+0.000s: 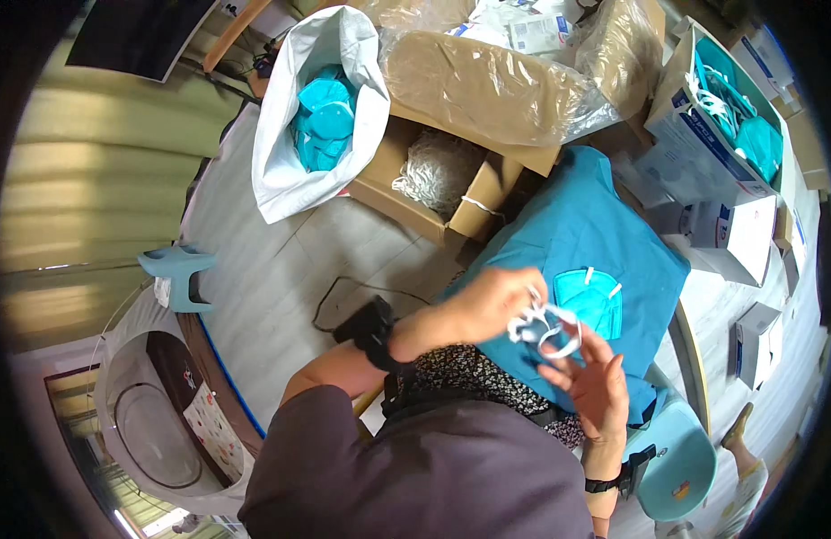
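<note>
Hands meet above a teal cloth spread over the lap. The left hand pinches a tangle of white elastic bands, fingers closed on it, while the right hand is open beneath with fingers spread, seemingly steadying the loops. A folded teal mask lies on the cloth just beyond the bands, within easy reach. More bands fill a cardboard box, and masks sit in a white bag.
</note>
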### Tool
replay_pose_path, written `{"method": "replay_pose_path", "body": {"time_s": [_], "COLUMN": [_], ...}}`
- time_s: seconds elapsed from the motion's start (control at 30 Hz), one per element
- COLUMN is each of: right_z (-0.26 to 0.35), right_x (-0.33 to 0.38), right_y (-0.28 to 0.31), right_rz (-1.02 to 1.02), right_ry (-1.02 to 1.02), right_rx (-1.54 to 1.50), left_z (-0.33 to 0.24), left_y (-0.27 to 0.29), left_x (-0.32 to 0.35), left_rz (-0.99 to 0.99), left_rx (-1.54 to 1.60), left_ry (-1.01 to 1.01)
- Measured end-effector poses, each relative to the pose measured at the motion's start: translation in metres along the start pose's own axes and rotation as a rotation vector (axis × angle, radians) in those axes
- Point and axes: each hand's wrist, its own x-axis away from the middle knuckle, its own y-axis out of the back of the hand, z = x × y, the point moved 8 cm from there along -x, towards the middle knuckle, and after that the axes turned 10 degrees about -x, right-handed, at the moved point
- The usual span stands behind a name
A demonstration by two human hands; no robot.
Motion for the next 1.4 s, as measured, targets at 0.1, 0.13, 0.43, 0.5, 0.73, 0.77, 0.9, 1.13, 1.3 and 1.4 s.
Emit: {"method": "replay_pose_path", "body": {"time_s": [0.1,0.13,0.43,0.5,0.73,0.77,0.9,1.13,1.3,1.4], "right_z": [0.02,0.024,0.066,0.075,0.059,0.056,0.059,0.065,0.071,0.068], "right_x": [0.005,0.006,0.018,0.023,0.02,0.018,0.017,0.017,0.006,-0.007], "right_y": [0.015,0.015,0.05,0.058,0.078,0.078,0.073,0.077,0.075,0.083], "right_rz": [-0.086,-0.075,-0.383,-0.461,-0.509,-0.51,-0.591,-0.681,-0.686,-0.702], "right_ry": [0.141,0.156,0.362,0.41,0.383,0.362,0.394,0.399,0.418,0.393], "right_rx": [0.065,0.07,0.587,0.74,0.777,0.795,0.932,1.088,1.183,1.226], "left_z": [0.015,0.018,0.109,0.152,0.184,0.197,0.215,0.219,0.245,0.242], "left_y": [0.039,0.061,0.217,0.232,0.118,0.101,0.068,0.109,0.208,0.219], "left_x": [-0.005,-0.006,-0.001,-0.002,-0.049,-0.058,-0.081,-0.08,-0.026,-0.011], "left_rz": [-0.06,-0.219,-0.913,-0.937,-0.448,-0.384,-0.38,-0.54,-1.086,-1.218], "left_rx": [0.351,0.261,-0.089,-0.578,-0.974,-1.038,-1.2,-0.934,-0.439,-0.644], "left_ry": [0.214,0.039,0.28,0.324,0.173,0.132,0.024,0.191,0.296,0.362]}}
